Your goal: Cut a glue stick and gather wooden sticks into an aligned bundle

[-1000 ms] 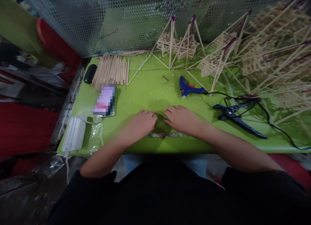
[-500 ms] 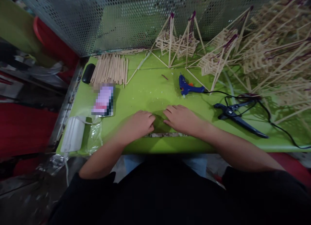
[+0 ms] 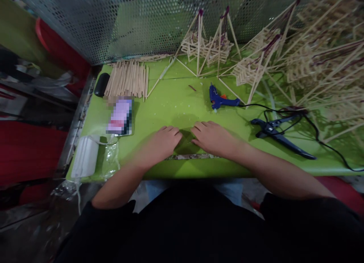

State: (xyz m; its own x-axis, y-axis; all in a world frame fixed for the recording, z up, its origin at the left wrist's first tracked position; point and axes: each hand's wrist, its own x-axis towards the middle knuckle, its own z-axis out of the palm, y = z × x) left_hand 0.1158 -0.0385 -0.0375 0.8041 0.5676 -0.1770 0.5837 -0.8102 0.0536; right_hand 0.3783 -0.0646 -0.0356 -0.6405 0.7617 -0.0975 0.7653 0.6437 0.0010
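My left hand [image 3: 166,141] rests palm down near the front edge of the green tabletop [image 3: 170,110], fingers loosely bent and holding nothing. Just across a small gap, my right hand [image 3: 209,137] lies on the table in a similar way, its fingers a little apart and its thumb toward the left hand. Beyond the right hand is a blue glue gun [image 3: 222,100] with an orange trigger, lying on its side. To its right lies a dark hand tool [image 3: 280,138] with long handles, a black cable across it.
At back left lies a bundle of wooden sticks [image 3: 126,79] beside a black rounded object [image 3: 101,85]. Nearer are a blurred phone [image 3: 121,117] and a white power adapter [image 3: 86,157]. Stick-built frames with purple tips [image 3: 253,69] crowd the right side. A perforated metal panel [image 3: 142,26] stands behind.
The view has shifted slightly. Both hands stay in nearly the same place on the table, and nothing has been picked up.
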